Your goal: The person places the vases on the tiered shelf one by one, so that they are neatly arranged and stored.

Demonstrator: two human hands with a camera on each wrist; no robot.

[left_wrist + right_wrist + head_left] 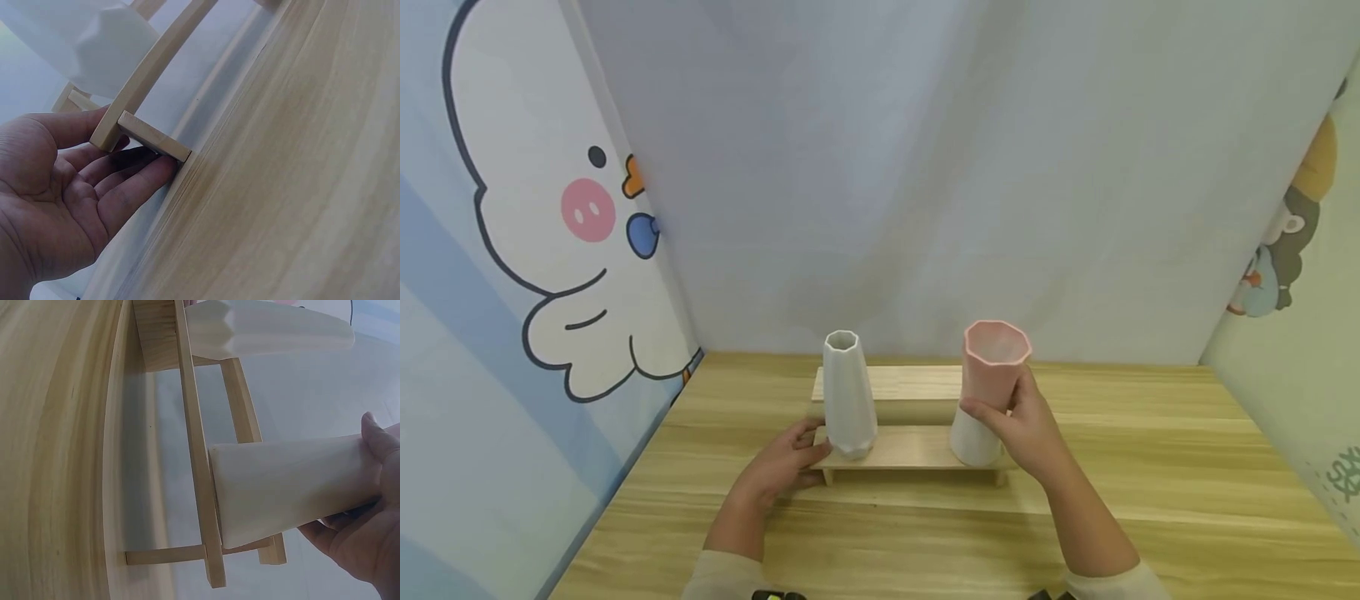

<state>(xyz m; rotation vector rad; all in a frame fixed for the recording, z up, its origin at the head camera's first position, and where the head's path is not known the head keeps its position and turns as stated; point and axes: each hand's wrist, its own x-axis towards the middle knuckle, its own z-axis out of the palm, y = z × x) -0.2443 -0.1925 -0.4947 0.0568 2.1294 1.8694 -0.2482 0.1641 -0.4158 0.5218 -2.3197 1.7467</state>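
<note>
A two-step wooden stand (910,447) sits on the table. My left hand (784,460) grips its left end, the thumb (81,127) on the lower board and the fingers around the side leg. A white faceted vase (848,400) stands upright at the left of the lower step. At the right end, my right hand (1028,429) holds a taller vase (985,383), pink at the top and white below, with thumb and fingers around its middle. In the right wrist view this vase's base (231,494) meets the lower board, slightly tilted; whether all of it touches I cannot tell.
The wood-grain table (895,542) spreads around the stand. A pale cloth backdrop (925,167) rises behind it. Printed cartoon panels flank both sides, with a white bird figure (527,125) on the left.
</note>
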